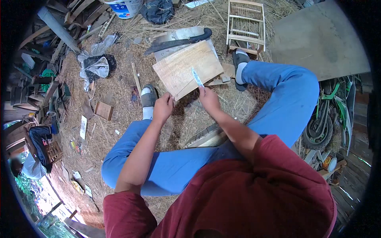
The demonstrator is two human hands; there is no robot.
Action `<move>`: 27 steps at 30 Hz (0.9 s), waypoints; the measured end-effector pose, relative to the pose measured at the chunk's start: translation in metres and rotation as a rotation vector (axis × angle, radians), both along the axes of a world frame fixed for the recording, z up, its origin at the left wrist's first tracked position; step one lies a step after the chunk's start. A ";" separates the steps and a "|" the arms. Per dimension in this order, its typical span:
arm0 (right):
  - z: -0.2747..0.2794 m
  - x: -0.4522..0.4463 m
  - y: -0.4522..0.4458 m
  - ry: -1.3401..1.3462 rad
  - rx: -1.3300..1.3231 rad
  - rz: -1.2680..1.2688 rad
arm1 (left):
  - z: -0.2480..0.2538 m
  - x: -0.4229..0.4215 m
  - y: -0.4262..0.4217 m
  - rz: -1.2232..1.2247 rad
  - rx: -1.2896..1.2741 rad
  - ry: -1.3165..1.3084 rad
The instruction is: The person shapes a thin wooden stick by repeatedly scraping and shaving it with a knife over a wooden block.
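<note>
My right hand (209,101) is closed around the handle of a knife (196,77). Its pale, shiny blade points away from me over a light wooden board (186,65), which lies tilted in front of my feet. At the board's near left corner, my left hand (163,106) is closed in a pinch on a thin stick (183,91). The stick runs across the near part of the board toward the knife. Beneath the board's far side sits a pale flat piece, with a large dark-handled blade (178,39) just beyond.
A small slatted wooden frame (246,25) stands beyond my right foot. A white bucket (125,8) and a black bag (157,11) are at the far side. A grey sheet (321,41) and a green motorbike (327,109) are on the right. Another person (33,166) is at far left.
</note>
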State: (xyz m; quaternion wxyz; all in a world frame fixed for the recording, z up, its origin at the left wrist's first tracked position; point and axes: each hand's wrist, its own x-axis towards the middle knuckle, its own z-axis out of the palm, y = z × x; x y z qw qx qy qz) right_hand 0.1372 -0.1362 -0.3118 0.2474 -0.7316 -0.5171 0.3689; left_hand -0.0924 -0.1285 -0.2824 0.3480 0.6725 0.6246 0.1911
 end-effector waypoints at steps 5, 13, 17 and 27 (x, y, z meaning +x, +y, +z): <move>0.012 -0.033 -0.026 -0.092 -0.067 0.326 | 0.009 0.003 0.001 0.044 -0.031 0.016; -0.001 -0.011 -0.007 -0.033 -0.043 0.028 | 0.015 0.007 0.001 0.009 0.027 0.056; 0.014 -0.037 -0.031 -0.082 -0.071 0.370 | 0.020 0.006 0.000 0.010 0.018 0.088; 0.010 -0.036 -0.024 -0.029 -0.031 0.185 | 0.011 0.005 -0.001 -0.001 0.031 0.173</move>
